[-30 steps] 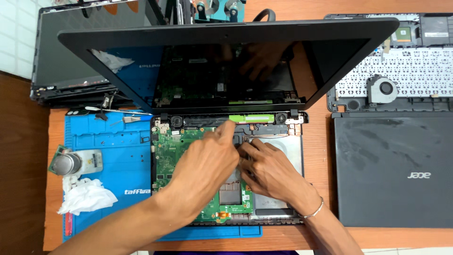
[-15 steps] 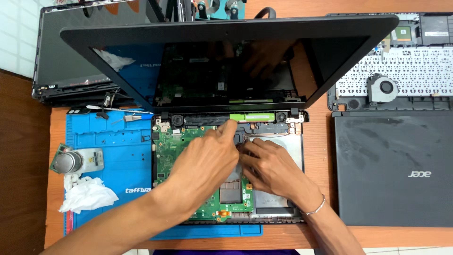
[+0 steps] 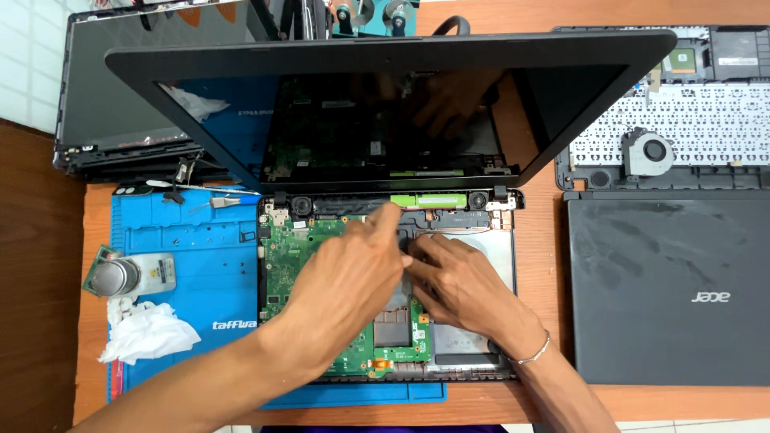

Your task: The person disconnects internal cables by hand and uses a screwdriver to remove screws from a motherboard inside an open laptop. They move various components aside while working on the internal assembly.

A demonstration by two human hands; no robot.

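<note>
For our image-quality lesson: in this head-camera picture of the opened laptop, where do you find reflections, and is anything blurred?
Head view: the dark laptop screen mirrors the hands and green board below; even, soft light with faint shadows under the left hand and right hand; focus is sharp across the blue mat, with no evident motion blur.

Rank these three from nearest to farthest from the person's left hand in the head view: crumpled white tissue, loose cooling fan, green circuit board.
1. Green circuit board, directly under the left hand.
2. Crumpled white tissue, left, on the blue mat.
3. Loose cooling fan, far upper right.
</note>
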